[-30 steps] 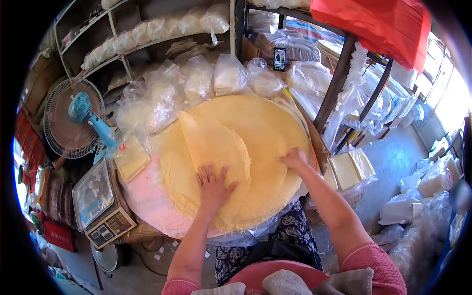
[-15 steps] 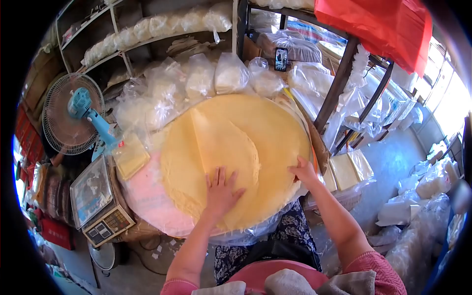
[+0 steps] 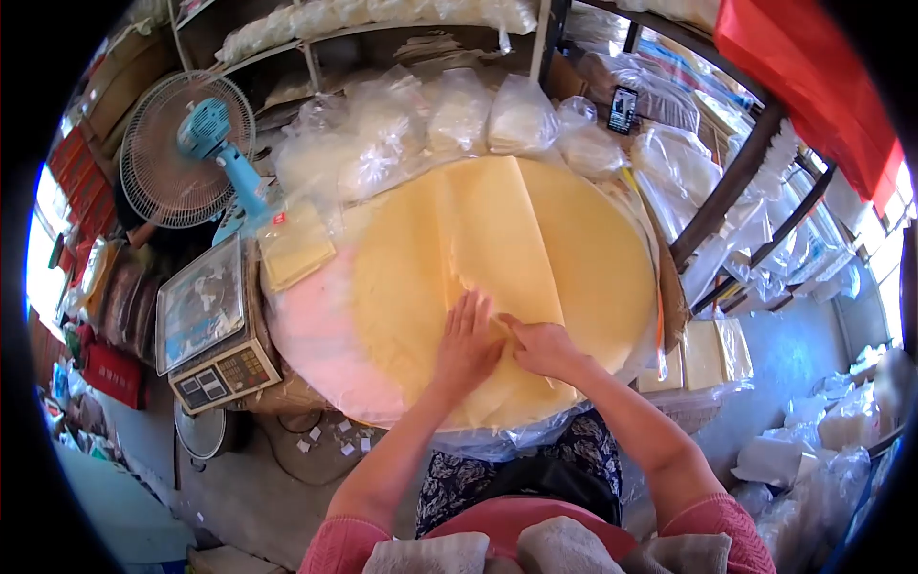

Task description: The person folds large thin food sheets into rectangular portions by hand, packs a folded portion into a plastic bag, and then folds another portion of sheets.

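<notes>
A wide stack of thin, round yellow pancakes (image 3: 612, 268) covers much of the round table in front of me. The top pancake (image 3: 502, 225) is folded into a long band running away from me, with a straight crease along its right side. My left hand (image 3: 467, 342) lies flat on the band's near part, fingers stretched forward. Close beside it, my right hand (image 3: 543, 346) pinches the edge of the folded pancake between thumb and forefinger. The fingertips of both hands are almost touching.
Pink cloth (image 3: 330, 316) shows at the table's left. Beyond are bagged goods (image 3: 459, 110) and a phone (image 3: 622, 110). A blue fan (image 3: 206, 129), a scale (image 3: 215, 325) and a yellow packet (image 3: 295, 251) stand left. Dark frame posts (image 3: 732, 187) rise at the right.
My right hand has moved left from the stack's right edge, bringing the top pancake's right side over. My left hand stays flat, slightly farther forward. The whole view has shifted.
</notes>
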The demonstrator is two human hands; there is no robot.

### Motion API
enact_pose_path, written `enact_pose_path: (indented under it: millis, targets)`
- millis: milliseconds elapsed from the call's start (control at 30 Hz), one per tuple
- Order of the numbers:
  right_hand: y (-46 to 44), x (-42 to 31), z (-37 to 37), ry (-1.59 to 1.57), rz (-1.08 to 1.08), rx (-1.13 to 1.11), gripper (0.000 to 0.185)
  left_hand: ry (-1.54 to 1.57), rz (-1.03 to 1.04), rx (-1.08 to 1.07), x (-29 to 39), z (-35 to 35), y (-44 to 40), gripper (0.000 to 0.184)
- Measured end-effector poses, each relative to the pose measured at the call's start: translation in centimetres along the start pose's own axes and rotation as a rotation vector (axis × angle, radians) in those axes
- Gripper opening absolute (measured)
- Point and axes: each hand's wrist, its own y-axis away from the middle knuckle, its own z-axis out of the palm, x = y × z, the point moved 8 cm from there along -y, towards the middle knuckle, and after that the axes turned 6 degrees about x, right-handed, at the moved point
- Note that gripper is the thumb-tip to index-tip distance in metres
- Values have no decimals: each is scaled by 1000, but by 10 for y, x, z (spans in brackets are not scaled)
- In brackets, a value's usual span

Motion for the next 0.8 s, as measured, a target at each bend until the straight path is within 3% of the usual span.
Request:
enact_pose_path:
  millis: [167,267,467,800]
  targets:
    - [3,2,-16,-95,-32,19,56,29,18,5,-4,6,3,52]
    - [-7,29,-53,10,-229,585,59,41,28,66,-1,-1,2,39]
    - [-49,71,-35,-35,-19,460,64,91,4,75,6,-13,-4,26]
    - [-54,60,-14,132,-48,454,67,10,27,134,6,-14,-2,32]
